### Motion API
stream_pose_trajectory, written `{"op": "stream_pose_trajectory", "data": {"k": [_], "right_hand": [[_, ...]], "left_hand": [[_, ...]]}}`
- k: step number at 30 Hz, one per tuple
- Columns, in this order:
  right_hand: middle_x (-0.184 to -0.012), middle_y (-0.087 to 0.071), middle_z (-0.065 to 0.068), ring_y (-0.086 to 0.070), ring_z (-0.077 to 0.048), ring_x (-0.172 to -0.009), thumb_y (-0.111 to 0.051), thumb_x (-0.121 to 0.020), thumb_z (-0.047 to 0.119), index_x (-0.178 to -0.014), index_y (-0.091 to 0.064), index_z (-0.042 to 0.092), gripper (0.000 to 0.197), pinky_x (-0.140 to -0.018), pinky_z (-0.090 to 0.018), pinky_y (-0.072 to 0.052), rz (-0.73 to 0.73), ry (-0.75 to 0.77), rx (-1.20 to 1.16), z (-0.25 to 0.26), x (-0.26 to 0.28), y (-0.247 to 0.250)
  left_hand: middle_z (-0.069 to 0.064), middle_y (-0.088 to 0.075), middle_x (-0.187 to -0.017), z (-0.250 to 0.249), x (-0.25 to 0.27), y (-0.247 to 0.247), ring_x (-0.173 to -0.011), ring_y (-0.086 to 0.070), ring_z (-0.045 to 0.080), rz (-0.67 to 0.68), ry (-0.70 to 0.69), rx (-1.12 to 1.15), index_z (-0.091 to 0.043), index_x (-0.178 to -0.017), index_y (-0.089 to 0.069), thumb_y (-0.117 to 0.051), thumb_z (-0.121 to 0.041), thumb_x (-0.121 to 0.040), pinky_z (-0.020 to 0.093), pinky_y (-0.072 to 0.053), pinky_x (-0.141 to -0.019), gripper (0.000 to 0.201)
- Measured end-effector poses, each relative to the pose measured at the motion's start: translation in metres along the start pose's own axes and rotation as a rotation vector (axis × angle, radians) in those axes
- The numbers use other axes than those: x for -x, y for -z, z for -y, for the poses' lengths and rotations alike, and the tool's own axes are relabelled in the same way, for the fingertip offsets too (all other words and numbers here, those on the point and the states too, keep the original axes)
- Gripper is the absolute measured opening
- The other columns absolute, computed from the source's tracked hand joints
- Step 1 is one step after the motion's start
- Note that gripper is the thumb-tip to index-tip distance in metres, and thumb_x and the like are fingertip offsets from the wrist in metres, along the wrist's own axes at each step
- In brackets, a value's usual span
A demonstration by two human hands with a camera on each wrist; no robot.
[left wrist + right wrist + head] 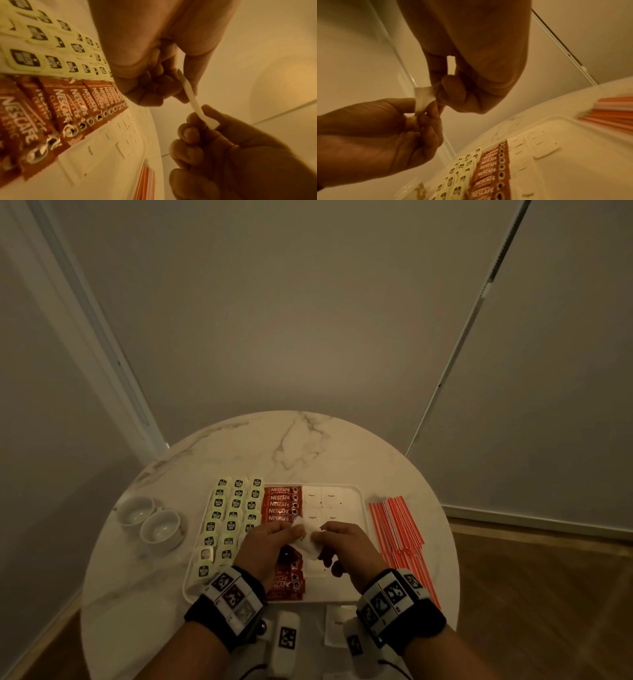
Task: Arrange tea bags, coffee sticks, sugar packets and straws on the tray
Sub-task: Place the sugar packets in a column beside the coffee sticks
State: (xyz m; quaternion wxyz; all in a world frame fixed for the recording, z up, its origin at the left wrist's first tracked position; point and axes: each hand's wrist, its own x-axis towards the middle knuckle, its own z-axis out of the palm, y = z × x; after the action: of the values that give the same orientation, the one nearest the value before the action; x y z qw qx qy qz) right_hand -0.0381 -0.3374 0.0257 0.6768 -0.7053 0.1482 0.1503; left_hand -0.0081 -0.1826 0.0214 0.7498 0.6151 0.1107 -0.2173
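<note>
Head view shows we have tea bags (228,522) and coffee sticks (281,504) laid on the tray (359,498), both hands (270,542) (346,546) pinching 1 sugar packet (310,537) above it, straws (399,529) unplaced at 3 o'clock, more packets at 6.

Cups (150,520) left of tray (359,498) — straws (400,529) right.

Head view looks down; both wrist views, close, share the tray (360,501).
</note>
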Motion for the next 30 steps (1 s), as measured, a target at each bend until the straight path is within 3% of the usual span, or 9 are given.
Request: {"op": "stream_pose_trajectory", "data": {"k": [5, 8, 10, 16, 18, 21, 23, 27, 30], "right_hand": [[-0.061, -0.059, -0.005, -0.049, -0.014, -0.049, -0.048, -0.098, 0.028, -0.096, -0.066, 0.001, 0.032, -0.044, -0.023, -0.036, -0.032, -0.203, -0.154, -0.008, 0.001, -0.009], [-0.064, -0.06, -0.004, -0.049, -0.014, -0.05, -0.052, -0.096, 0.036, -0.092, -0.066, 0.004, 0.035, -0.044, -0.021, -0.036, -0.048, -0.237, -0.108, -0.014, 0.0, -0.011], [-0.062, -0.054, -0.003, -0.045, -0.013, -0.048, -0.056, -0.093, 0.027, -0.084, -0.062, 0.004, 0.026, -0.044, -0.022, -0.034, -0.066, -0.233, -0.09, -0.019, -0.001, -0.011], [-0.066, -0.059, -0.007, -0.047, -0.015, -0.049, -0.059, -0.089, 0.017, -0.084, -0.064, 0.001, 0.018, -0.044, -0.022, -0.035, -0.121, -0.282, -0.094, -0.032, -0.004, -0.009], [-0.072, -0.064, -0.007, -0.052, -0.015, -0.055, -0.062, -0.087, 0.02, -0.092, -0.067, 0.0, 0.021, -0.047, -0.023, -0.039, -0.109, -0.285, -0.04, -0.037, -0.003, -0.007], [-0.073, -0.064, -0.004, -0.054, -0.013, -0.061, -0.063, -0.089, 0.02, -0.096, -0.067, 0.003, 0.02, -0.049, -0.023, -0.043, -0.075, -0.276, 0.035, -0.047, -0.003, -0.003], [-0.076, -0.066, -0.004, -0.057, -0.013, -0.064, -0.064, -0.088, 0.02, -0.095, -0.067, 0.006, 0.016, -0.052, -0.024, -0.046, -0.039, -0.293, 0.045, -0.055, -0.004, -0.001], [-0.081, -0.068, -0.002, -0.058, -0.015, -0.069, -0.066, -0.087, 0.027, -0.092, -0.069, 0.009, 0.019, -0.052, -0.024, -0.046, 0.01, -0.332, 0.083, -0.066, -0.002, 0.005], [-0.072, -0.064, -0.001, -0.054, -0.014, -0.062, -0.068, -0.086, 0.024, -0.083, -0.069, 0.009, 0.014, -0.051, -0.024, -0.043, 0.023, -0.329, 0.065, -0.076, -0.002, 0.01]], "left_hand": [[0.015, -0.073, -0.088, 0.007, 0.002, -0.008, -0.08, -0.066, 0.03, 0.012, 0.066, -0.014, -0.003, -0.097, -0.069, -0.068, -0.002, -0.078, 0.047, -0.053, -0.081, 0.018], [0.017, -0.073, -0.094, 0.011, 0.0, -0.005, -0.086, -0.066, 0.032, -0.011, 0.137, -0.054, -0.001, -0.095, -0.069, -0.069, 0.0, -0.078, 0.045, -0.052, -0.084, 0.018], [0.018, -0.072, -0.096, 0.015, -0.002, -0.003, -0.088, -0.065, 0.032, -0.01, 0.198, -0.062, 0.0, -0.095, -0.068, -0.068, 0.0, -0.078, 0.041, -0.051, -0.081, 0.017], [0.017, -0.071, -0.095, 0.027, -0.005, -0.002, -0.092, -0.066, 0.034, -0.035, 0.277, -0.112, 0.001, -0.101, -0.064, -0.07, 0.004, -0.075, 0.052, -0.049, -0.095, 0.027], [0.016, -0.072, -0.093, 0.032, -0.007, -0.001, -0.09, -0.068, 0.034, -0.027, 0.243, -0.217, 0.002, -0.096, -0.066, -0.074, -0.001, -0.074, 0.051, -0.054, -0.086, 0.023], [0.014, -0.071, -0.085, 0.04, -0.008, -0.001, -0.073, -0.068, 0.026, -0.052, 0.18, -0.35, -0.001, -0.083, -0.067, -0.072, -0.006, -0.078, 0.035, -0.055, -0.065, 0.009], [0.018, -0.07, -0.087, 0.046, -0.008, 0.0, -0.075, -0.068, 0.031, -0.077, 0.16, -0.38, 0.002, -0.083, -0.067, -0.07, -0.008, -0.082, 0.035, -0.057, -0.061, 0.011], [0.015, -0.07, -0.089, 0.06, -0.007, 0.003, -0.083, -0.069, 0.029, -0.032, 0.184, -0.41, -0.004, -0.077, -0.069, -0.068, -0.013, -0.084, 0.043, -0.058, -0.079, 0.012], [0.012, -0.072, -0.091, 0.067, -0.008, 0.006, -0.089, -0.068, 0.028, 0.011, 0.211, -0.42, -0.005, -0.082, -0.072, -0.068, -0.016, -0.085, 0.046, -0.053, -0.09, 0.012]]}}
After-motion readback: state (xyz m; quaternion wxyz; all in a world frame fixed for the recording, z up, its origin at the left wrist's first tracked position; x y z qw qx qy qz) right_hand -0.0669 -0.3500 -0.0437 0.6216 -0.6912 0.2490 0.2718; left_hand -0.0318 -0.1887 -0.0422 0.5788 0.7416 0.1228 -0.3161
